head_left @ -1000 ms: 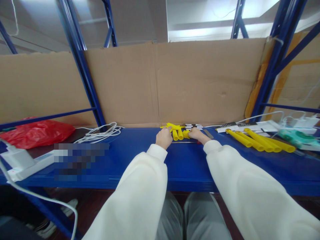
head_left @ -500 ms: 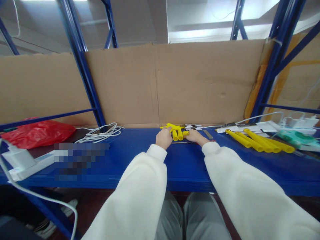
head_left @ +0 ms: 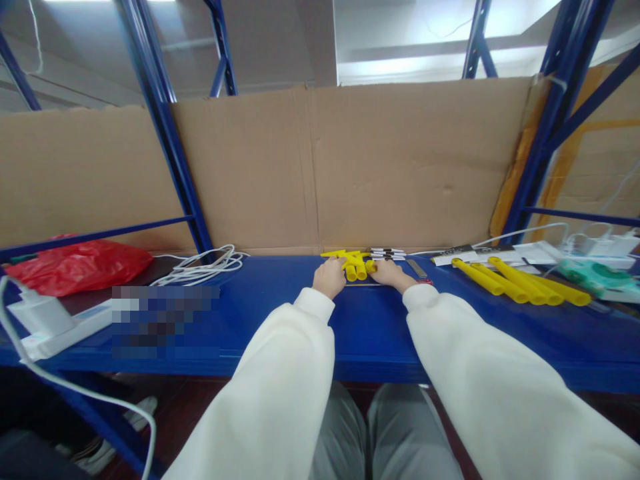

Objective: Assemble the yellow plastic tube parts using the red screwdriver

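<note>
A small cluster of yellow tubes lies near the back of the blue shelf, between my two hands. My left hand is closed against the cluster's left side, its fingers curled on the tubes. From the right, my right hand is closed around the end of a yellow tube; its fingertips are partly hidden. Just behind it lie several black-and-white pens. A grey flat strip and a small red item are beside my right wrist.
More yellow tubes lie at the right, by white papers and a green packet. At left are a coiled white cable, a red bag and a power strip. A cardboard panel stands behind.
Both hands stay at the cluster with only slight finger movement. The tubes between them have shifted a little and sit closer together.
</note>
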`<state>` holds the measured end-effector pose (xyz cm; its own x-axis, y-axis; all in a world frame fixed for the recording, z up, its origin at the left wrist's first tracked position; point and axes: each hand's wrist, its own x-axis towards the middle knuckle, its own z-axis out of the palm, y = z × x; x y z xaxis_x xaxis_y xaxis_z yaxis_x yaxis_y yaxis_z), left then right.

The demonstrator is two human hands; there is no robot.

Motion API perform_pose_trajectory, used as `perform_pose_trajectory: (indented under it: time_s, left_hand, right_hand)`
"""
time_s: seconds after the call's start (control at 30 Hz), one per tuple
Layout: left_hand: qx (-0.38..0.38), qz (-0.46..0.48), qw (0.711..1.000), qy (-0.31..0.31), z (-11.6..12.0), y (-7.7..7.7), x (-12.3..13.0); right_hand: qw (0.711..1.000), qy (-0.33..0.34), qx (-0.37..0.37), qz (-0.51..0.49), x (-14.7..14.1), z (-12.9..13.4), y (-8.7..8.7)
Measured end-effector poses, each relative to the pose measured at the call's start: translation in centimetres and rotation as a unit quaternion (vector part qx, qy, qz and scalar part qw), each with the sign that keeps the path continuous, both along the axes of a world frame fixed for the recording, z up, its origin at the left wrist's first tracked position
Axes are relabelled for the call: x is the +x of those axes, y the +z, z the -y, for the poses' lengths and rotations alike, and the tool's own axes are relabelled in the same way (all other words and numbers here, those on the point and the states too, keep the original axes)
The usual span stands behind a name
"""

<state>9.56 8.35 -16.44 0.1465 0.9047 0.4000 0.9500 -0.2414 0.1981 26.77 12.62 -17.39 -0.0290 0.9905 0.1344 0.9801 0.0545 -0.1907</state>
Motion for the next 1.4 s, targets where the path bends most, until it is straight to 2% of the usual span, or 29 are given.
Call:
perform_pose_trajectory:
  time_s: [0.23, 0.37, 0.43, 0.57, 0.67, 0.8, 0.97, 1.13, 1.23, 1.4]
  left_hand:
    - [-0.016, -0.027, 0.999, 0.003, 0.0, 0.0, -0.1]
    - [-0.016, -0.034, 0.999, 0.004, 0.1, 0.0, -0.1]
    - [-0.011, -0.029, 0.999, 0.006, 0.1, 0.1, -0.1]
    - [0.004, -0.017, 1.000, 0.000, 0.1, 0.1, 0.0]
    - [0.022, -0.005, 0.999, -0.025, -0.1, 0.0, 0.0]
    - [0.040, 0.009, 0.996, -0.077, -0.6, -0.2, 0.0]
    - [0.059, 0.036, 0.989, -0.128, -1.1, -0.5, 0.1]
    - [0.054, 0.046, 0.988, -0.137, -1.1, -0.6, 0.2]
    - [0.046, 0.042, 0.987, -0.147, -0.9, -0.5, 0.2]
    - [0.046, 0.053, 0.985, -0.156, -0.7, -0.4, 0.4]
  right_hand:
    - [0.999, 0.019, 0.010, -0.023, 0.2, -0.3, -0.1]
    - [0.996, 0.067, 0.030, -0.048, 0.6, -0.6, -0.5]
    - [0.992, 0.100, 0.054, -0.050, 0.8, -0.6, -0.6]
    - [0.974, 0.166, 0.154, -0.026, 0.7, 0.1, -0.3]
    - [0.959, 0.206, 0.192, 0.015, 0.4, 1.0, 0.3]
    - [0.953, 0.199, 0.224, 0.042, 0.3, 2.2, 1.1]
    - [0.940, 0.222, 0.247, 0.083, 0.0, 3.1, 1.5]
    - [0.951, 0.188, 0.242, 0.047, 0.0, 2.9, 1.5]
    - [0.956, 0.116, 0.268, -0.029, 0.8, 2.2, 1.3]
    - [0.932, -0.004, 0.315, -0.179, 3.1, 0.7, 0.8]
